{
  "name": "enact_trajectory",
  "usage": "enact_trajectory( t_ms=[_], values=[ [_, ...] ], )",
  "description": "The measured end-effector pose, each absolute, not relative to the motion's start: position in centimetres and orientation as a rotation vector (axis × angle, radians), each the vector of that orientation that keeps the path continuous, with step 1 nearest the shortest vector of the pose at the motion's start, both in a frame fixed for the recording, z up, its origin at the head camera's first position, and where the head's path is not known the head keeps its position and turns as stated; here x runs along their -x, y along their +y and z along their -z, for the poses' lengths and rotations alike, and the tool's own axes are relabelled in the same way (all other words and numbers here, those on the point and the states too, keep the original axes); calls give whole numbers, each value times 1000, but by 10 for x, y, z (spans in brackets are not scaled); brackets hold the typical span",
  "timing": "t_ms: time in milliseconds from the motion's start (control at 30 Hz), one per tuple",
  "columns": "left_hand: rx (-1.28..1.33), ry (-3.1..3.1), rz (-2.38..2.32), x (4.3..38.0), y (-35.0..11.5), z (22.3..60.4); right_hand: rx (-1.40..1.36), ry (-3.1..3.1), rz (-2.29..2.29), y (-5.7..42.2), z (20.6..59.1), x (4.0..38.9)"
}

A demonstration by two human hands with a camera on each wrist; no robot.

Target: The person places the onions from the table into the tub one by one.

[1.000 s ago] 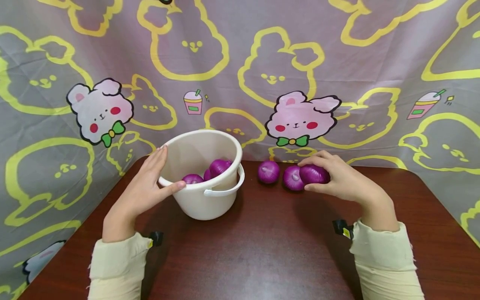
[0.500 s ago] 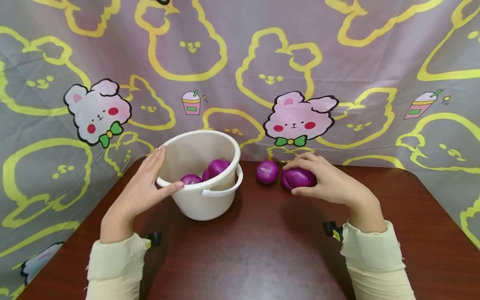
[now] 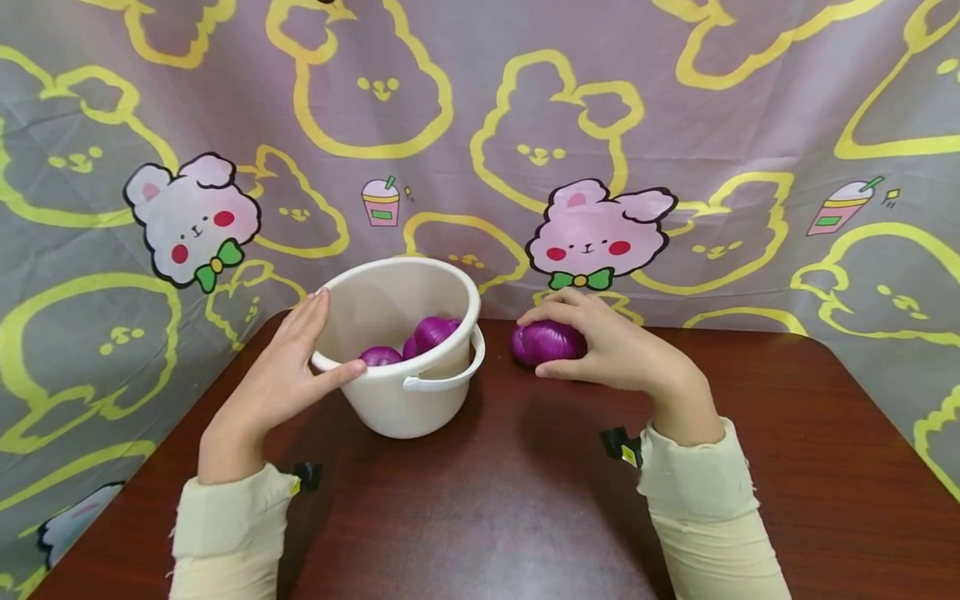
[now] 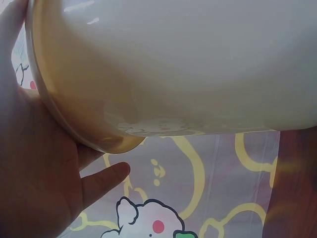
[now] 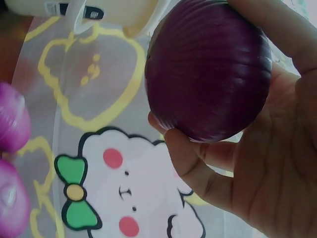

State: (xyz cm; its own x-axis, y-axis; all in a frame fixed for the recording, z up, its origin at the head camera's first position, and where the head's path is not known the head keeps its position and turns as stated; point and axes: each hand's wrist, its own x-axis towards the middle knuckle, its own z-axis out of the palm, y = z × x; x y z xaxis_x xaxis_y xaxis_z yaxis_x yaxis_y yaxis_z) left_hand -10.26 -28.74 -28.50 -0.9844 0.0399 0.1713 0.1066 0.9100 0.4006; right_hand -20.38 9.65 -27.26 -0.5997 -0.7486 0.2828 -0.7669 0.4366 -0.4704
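The purple onion is in the right hand, and it seems to be a little above the surface. The fingers and thumb are curved and clamped on its sides. Its skin looks smooth and round, so I think it could turn or slip out if the pressure is uneven, and then roll away.

Two other onions are near it, at the edge of the right wrist view; in the head view the held one mostly hides them. If the right hand moves low, it may knock one of them, because there is probably little room.

The white bucket stands to the left, with at least three onions inside. Its handle hangs out on the side toward the right hand, so the onion or the wrist could catch on it.

The left hand rests at the rim, its fingers apart and rather straight. It seems to be a light support; if the rim is hit or pressed unevenly, the bucket might slide or tip. How firmly this hand presses, I cannot tell.
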Motion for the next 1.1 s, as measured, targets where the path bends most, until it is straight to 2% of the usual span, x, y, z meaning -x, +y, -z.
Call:
enact_trajectory(
  t_ms=[1100],
  values=[
    [127,-2897,627,105,-290,286,-1632,-2355,-1281,8,249,206]
  ],
)
